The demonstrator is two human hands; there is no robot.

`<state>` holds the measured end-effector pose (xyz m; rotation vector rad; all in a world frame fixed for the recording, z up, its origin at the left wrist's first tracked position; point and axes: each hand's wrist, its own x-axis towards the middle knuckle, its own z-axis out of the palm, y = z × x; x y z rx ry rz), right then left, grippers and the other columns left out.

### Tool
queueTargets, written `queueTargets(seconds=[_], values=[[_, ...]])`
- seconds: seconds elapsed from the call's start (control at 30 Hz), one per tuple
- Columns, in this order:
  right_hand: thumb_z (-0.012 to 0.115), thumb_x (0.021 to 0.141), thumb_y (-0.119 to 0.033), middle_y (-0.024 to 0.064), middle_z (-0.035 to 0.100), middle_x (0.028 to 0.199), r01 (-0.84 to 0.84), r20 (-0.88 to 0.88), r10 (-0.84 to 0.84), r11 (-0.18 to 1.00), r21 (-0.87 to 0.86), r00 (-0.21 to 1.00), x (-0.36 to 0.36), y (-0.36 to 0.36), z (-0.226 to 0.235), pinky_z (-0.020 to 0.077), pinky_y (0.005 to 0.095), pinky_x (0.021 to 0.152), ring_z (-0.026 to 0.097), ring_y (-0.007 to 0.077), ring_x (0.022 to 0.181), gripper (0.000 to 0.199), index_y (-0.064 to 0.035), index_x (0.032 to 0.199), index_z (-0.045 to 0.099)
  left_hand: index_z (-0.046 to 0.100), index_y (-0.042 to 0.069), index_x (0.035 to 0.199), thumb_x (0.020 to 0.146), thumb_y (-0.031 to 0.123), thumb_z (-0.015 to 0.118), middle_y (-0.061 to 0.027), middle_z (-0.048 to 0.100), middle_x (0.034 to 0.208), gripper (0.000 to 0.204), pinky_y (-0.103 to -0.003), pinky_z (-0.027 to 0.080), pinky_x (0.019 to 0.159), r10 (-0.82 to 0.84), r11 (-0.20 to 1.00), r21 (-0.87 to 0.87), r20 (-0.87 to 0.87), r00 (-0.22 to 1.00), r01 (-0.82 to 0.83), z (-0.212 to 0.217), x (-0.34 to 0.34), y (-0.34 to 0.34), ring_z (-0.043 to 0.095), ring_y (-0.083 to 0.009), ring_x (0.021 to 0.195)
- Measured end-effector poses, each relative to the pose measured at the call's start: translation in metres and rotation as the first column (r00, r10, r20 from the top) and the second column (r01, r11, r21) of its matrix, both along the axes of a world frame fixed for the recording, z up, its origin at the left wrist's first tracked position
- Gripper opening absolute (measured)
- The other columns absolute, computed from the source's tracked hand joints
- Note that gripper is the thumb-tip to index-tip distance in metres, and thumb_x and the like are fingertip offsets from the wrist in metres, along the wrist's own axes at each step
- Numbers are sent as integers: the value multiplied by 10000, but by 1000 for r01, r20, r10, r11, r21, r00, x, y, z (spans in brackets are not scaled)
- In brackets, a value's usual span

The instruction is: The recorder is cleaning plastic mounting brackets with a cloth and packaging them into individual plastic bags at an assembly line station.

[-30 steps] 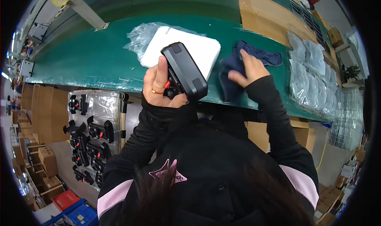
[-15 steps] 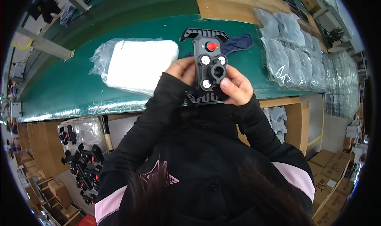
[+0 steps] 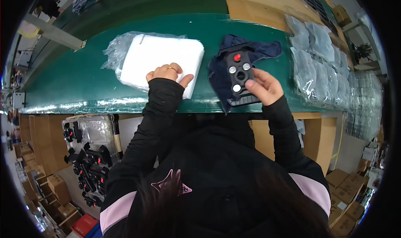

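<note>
A black phone holder [image 3: 240, 76] with a red knob, round silver pads and a ring-shaped socket is gripped by my right hand [image 3: 266, 86], thumb on its front. It is right over a crumpled dark navy cloth [image 3: 267, 49] on the table; whether it rests on the cloth I cannot tell. My left hand [image 3: 168, 73], with a ring on one finger, touches the near right part of a stack of white plastic bags [image 3: 154, 54]. Its fingers are bent and the thumb stands apart, with nothing visibly held.
Clear film [image 3: 112, 54] lies beside the stack on the green table [image 3: 83, 83]. Packed grey pouches [image 3: 307, 71] stand at the right, near cardboard [image 3: 255, 6]. Below left, several more black holders [image 3: 90, 167] sit in a pile. An open carton [image 3: 317, 137] stands below right.
The phone holder has moved right and down over the navy cloth, now in my right hand alone. My left hand has let go of it and moved left onto the white stack.
</note>
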<state>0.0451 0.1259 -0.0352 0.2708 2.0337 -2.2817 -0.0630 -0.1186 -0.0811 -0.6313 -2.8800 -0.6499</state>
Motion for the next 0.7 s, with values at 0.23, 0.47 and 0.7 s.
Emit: queueTargets(seconds=[0.23,0.47,0.7], values=[[649,822,-76,104,610,1063,-84,-162,129,962,261,978,-26,-54,-5,459,259,819,573,117,916,556,61,1298,395,655,86,802,832,313,611,-69,630,716,233,-367,386,796,40,960,265,207,978,-95,-5,-13,-13,594,-224,715],[643,748,-168,142,556,833,16,-244,520,405,914,819,-35,-66,-1,451,403,707,561,315,813,480,8,1172,502,618,27,948,895,224,578,7,572,748,208,-223,413,626,0,432,805,451,893,-406,-1,-21,-17,469,-56,678],[665,785,-142,124,637,942,-21,-160,173,742,670,972,-32,-55,23,479,284,762,617,168,841,499,47,1212,487,638,16,939,889,256,588,9,583,740,250,-229,422,615,-35,770,602,370,928,-211,1,-17,-26,490,-68,660]])
